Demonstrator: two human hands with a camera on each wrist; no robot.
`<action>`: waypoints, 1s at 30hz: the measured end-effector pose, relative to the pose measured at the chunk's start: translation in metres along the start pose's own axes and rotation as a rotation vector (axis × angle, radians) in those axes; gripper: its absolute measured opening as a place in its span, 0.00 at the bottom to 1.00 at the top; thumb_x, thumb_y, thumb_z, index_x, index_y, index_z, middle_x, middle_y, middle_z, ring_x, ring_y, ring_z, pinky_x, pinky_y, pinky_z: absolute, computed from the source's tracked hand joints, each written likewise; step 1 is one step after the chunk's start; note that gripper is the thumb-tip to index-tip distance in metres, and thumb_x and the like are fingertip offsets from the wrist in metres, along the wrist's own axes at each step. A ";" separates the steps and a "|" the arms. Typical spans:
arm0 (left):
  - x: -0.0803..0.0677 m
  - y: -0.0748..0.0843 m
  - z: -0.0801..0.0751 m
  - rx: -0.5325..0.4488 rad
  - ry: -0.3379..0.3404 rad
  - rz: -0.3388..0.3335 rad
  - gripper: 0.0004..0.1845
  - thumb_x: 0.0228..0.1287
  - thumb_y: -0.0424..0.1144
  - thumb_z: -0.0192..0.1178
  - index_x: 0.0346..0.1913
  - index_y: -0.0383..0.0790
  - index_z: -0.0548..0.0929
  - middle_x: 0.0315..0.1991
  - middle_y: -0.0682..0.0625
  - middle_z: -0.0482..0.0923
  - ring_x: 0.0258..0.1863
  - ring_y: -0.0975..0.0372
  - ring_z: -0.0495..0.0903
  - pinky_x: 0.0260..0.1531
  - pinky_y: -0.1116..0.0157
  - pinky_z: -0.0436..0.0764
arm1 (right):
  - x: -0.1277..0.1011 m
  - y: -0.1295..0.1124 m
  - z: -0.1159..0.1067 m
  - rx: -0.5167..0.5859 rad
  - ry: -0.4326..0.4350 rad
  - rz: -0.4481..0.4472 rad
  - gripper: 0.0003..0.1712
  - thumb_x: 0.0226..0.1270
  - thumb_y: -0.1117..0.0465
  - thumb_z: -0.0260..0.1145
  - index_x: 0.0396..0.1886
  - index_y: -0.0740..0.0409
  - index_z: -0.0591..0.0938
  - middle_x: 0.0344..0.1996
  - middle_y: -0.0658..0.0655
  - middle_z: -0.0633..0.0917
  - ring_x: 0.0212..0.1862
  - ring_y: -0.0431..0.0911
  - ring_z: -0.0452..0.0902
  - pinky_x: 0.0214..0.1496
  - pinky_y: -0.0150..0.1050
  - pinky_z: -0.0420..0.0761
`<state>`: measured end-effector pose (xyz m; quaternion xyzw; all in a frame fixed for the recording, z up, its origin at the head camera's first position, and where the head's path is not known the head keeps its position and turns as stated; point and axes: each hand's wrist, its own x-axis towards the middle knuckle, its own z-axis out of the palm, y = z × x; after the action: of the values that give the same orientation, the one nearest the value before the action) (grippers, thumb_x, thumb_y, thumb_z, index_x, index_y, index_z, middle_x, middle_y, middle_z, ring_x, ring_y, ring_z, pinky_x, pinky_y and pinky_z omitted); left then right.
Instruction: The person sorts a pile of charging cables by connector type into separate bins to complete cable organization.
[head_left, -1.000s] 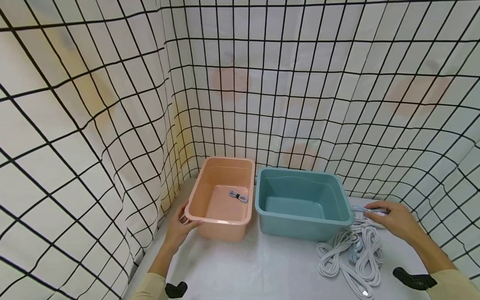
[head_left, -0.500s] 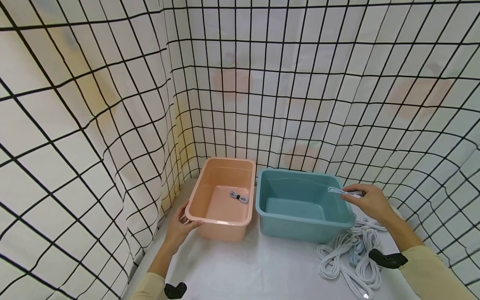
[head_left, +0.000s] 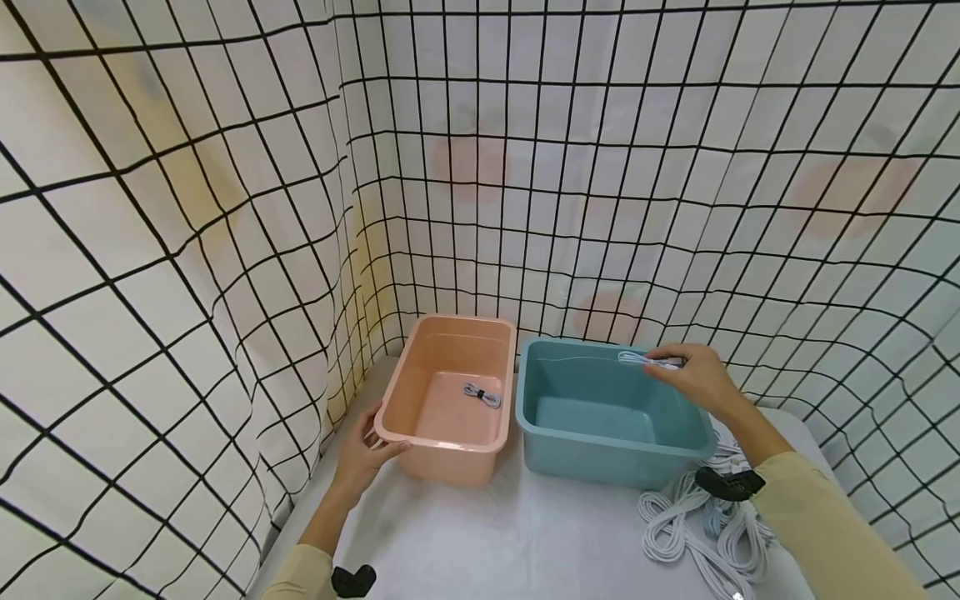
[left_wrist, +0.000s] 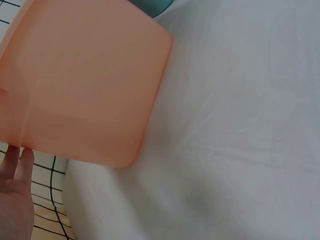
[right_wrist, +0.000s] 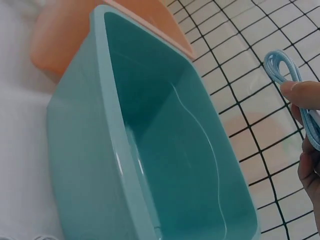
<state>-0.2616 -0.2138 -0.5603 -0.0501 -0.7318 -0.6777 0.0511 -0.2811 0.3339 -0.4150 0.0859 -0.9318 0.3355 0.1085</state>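
Observation:
My right hand pinches a coiled pale-blue cable between thumb and fingers, above the far right part of the teal bin. In the right wrist view the cable shows a loop sticking out past the thumb. My left hand grips the near left corner of the peach bin, thumb along the front and fingers at the side. Inside that bin lies a small grey-white cable bundle with a black tie. Only some fingers of the left hand appear in the left wrist view.
White cable coils lie heaped on the white-covered table, right of the teal bin and partly under the right forearm. Black grid mesh over white cloth walls the back and both sides. The two bins stand side by side.
My right hand has lifted the pale-blue cable from beside the heap and carried it left over the teal bin. The left hand keeps its grip on the peach bin.

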 end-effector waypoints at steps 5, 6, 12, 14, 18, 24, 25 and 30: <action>-0.001 0.002 -0.001 0.032 -0.001 0.003 0.50 0.55 0.30 0.79 0.79 0.39 0.63 0.73 0.36 0.66 0.70 0.42 0.70 0.62 0.58 0.76 | 0.017 -0.002 0.010 0.032 -0.005 -0.035 0.22 0.70 0.51 0.74 0.53 0.63 0.88 0.55 0.67 0.85 0.53 0.60 0.78 0.49 0.56 0.80; -0.001 0.002 -0.001 0.034 -0.001 0.003 0.50 0.55 0.30 0.79 0.78 0.39 0.63 0.73 0.37 0.67 0.70 0.42 0.70 0.63 0.58 0.76 | 0.020 -0.003 0.013 0.038 -0.011 -0.040 0.22 0.70 0.51 0.74 0.53 0.63 0.88 0.56 0.67 0.84 0.54 0.61 0.78 0.49 0.57 0.80; 0.002 0.002 -0.001 0.037 0.007 -0.004 0.49 0.55 0.28 0.79 0.78 0.38 0.64 0.72 0.35 0.67 0.69 0.42 0.71 0.63 0.57 0.76 | 0.038 -0.019 0.025 0.060 -0.043 -0.067 0.21 0.71 0.53 0.73 0.54 0.63 0.87 0.57 0.67 0.83 0.58 0.63 0.77 0.52 0.61 0.79; 0.003 0.002 -0.001 0.029 0.010 -0.002 0.49 0.54 0.27 0.78 0.78 0.37 0.63 0.72 0.35 0.67 0.69 0.41 0.71 0.63 0.57 0.76 | 0.047 -0.026 0.030 0.057 -0.048 -0.079 0.21 0.71 0.52 0.73 0.54 0.62 0.87 0.56 0.66 0.84 0.57 0.62 0.77 0.51 0.60 0.80; 0.005 0.002 -0.001 0.012 0.013 0.006 0.49 0.55 0.25 0.78 0.78 0.35 0.63 0.73 0.34 0.66 0.69 0.39 0.70 0.61 0.60 0.77 | 0.065 -0.044 0.038 0.060 -0.076 -0.129 0.22 0.71 0.50 0.73 0.55 0.60 0.88 0.55 0.64 0.85 0.58 0.60 0.78 0.52 0.60 0.80; 0.004 0.003 0.001 -0.011 0.004 0.019 0.48 0.55 0.26 0.78 0.77 0.36 0.64 0.72 0.36 0.67 0.68 0.41 0.71 0.60 0.63 0.78 | 0.087 -0.072 0.051 0.084 -0.129 -0.179 0.20 0.71 0.53 0.73 0.55 0.61 0.88 0.55 0.63 0.85 0.60 0.60 0.78 0.56 0.59 0.79; 0.003 0.003 0.002 -0.012 0.002 0.019 0.48 0.55 0.26 0.78 0.77 0.36 0.64 0.72 0.36 0.67 0.68 0.41 0.71 0.59 0.63 0.78 | 0.090 -0.076 0.054 0.090 -0.130 -0.188 0.19 0.71 0.54 0.73 0.55 0.61 0.88 0.54 0.63 0.86 0.59 0.60 0.78 0.55 0.59 0.80; 0.001 0.002 0.002 -0.021 0.007 0.018 0.48 0.55 0.25 0.78 0.77 0.36 0.64 0.72 0.35 0.67 0.68 0.40 0.71 0.56 0.64 0.80 | 0.109 -0.096 0.076 0.116 -0.148 -0.223 0.16 0.71 0.56 0.73 0.51 0.61 0.89 0.49 0.61 0.88 0.51 0.56 0.82 0.47 0.52 0.82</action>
<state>-0.2623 -0.2116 -0.5587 -0.0550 -0.7241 -0.6849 0.0590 -0.3748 0.2024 -0.3850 0.2193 -0.9011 0.3673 0.0712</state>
